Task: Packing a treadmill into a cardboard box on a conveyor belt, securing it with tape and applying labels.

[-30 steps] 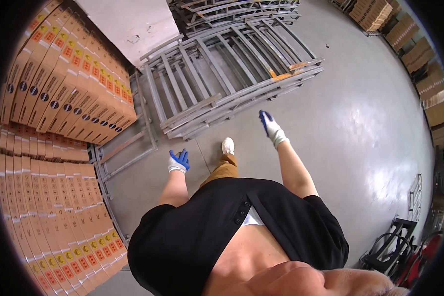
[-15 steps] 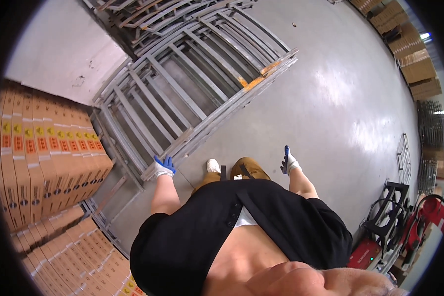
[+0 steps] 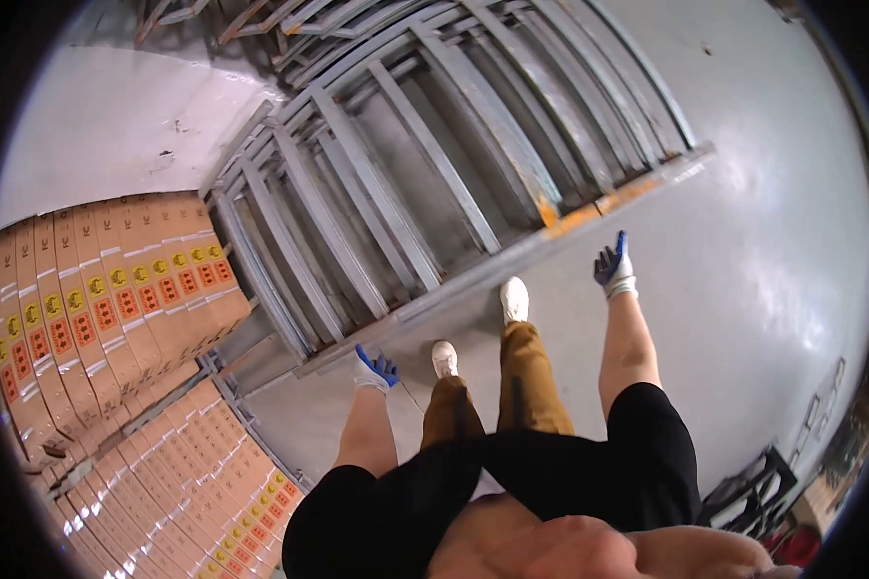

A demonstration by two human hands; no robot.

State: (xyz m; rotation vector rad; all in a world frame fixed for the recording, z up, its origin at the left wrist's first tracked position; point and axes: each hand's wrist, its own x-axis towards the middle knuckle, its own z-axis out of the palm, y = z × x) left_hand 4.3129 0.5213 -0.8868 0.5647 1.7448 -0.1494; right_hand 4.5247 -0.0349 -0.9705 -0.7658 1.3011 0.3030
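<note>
A stack of grey metal frames with parallel bars (image 3: pixel 396 125) lies on the floor before me. An orange patch (image 3: pixel 589 218) marks the front rail toward its right end. My left hand (image 3: pixel 375 371), in a white glove with blue fingers, is just short of the front rail's left part, fingers apart and holding nothing. My right hand (image 3: pixel 616 266), gloved alike, reaches forward near the orange patch. Its fingers are partly spread, with nothing in them, and a gap of floor shows between it and the rail.
Upright rows of brown cartons (image 3: pixel 116 309) stand at the left, with more cartons (image 3: pixel 174 482) nearer me. A pale panel (image 3: pixel 135 135) lies beyond them. More metal frames (image 3: pixel 328 19) are piled at the far side. Black equipment (image 3: pixel 753 492) stands at the lower right.
I have stepped closer to the metal frames, and they fill more of the view. My right hand has stretched forward toward the rail; my left hand stays near its left part.
</note>
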